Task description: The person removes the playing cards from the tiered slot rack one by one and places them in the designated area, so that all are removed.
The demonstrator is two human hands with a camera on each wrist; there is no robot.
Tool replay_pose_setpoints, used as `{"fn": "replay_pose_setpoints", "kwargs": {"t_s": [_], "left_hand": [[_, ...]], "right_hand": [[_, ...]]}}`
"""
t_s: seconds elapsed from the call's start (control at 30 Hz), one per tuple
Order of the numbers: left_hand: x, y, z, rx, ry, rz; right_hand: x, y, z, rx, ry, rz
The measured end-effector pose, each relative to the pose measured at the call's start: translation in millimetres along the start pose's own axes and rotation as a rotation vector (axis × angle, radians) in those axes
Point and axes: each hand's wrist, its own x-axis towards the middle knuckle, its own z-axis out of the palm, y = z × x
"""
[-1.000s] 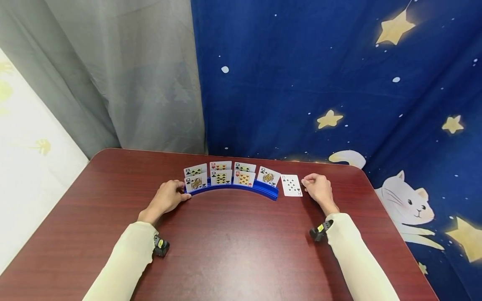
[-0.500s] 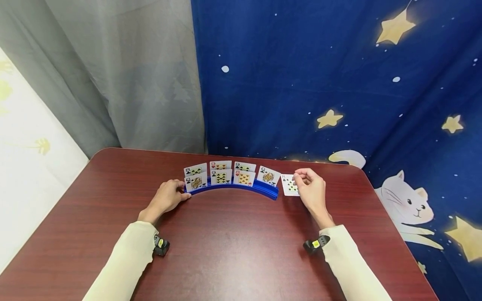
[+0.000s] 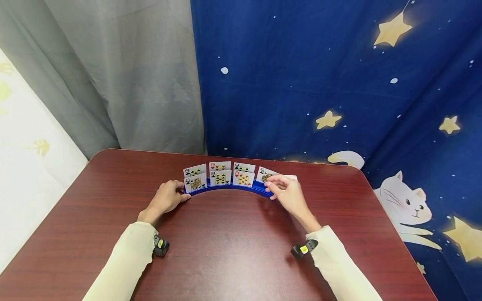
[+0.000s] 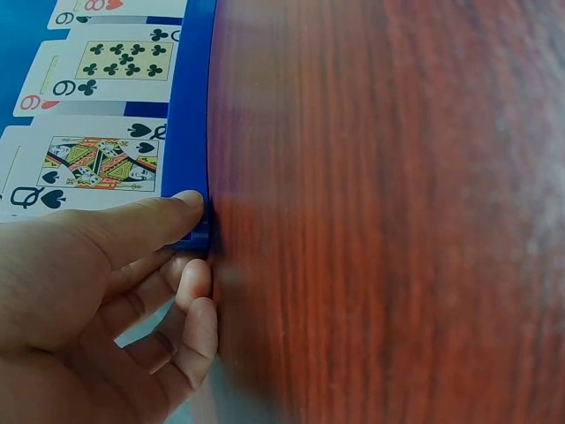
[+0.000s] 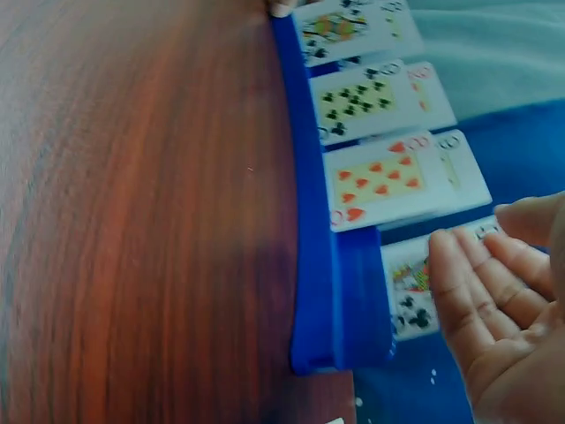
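Observation:
A curved blue card holder [image 3: 226,186] stands near the table's far edge with playing cards in two rows. My left hand [image 3: 169,196] grips its left end, the thumb on the front face and the fingers curled at the end, beside a queen of spades [image 4: 101,163]. At the holder's right end, my right hand [image 3: 288,194] overlaps a tilted queen card [image 3: 265,173] in the rear slot. Its fingers [image 5: 459,291] look extended and nothing shows between them. Behind that hand, only a white strip of another card [image 3: 292,177] shows.
A nine of clubs [image 3: 220,177] and a heart card [image 3: 243,179] stand in the front row, with cards behind them. The reddish-brown table [image 3: 226,251] reaches toward me. Grey and blue curtains [image 3: 263,83] hang behind its far edge.
My right hand has moved left from beside the spade card to in front of the holder's right end, covering most of that card. The left hand keeps its hold on the holder.

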Motion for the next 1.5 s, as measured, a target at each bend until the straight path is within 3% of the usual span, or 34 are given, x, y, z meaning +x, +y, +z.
{"fn": "replay_pose_setpoints", "kwargs": {"t_s": [0.27, 0.57, 1.07, 1.5], "left_hand": [[-0.2, -1.1, -0.1, 0.005, 0.006, 0.004], [3.2, -4.3, 1.4, 0.008, 0.003, 0.001], [3.9, -4.8, 1.7, 0.020, -0.007, -0.014], [4.2, -5.9, 1.8, 0.022, -0.008, -0.013]], "right_hand": [[8, 7, 28, -0.143, -0.009, 0.006], [16, 11, 44, -0.235, 0.000, -0.033], [22, 12, 52, -0.306, 0.034, -0.059], [21, 12, 51, -0.292, 0.045, -0.099]]}}
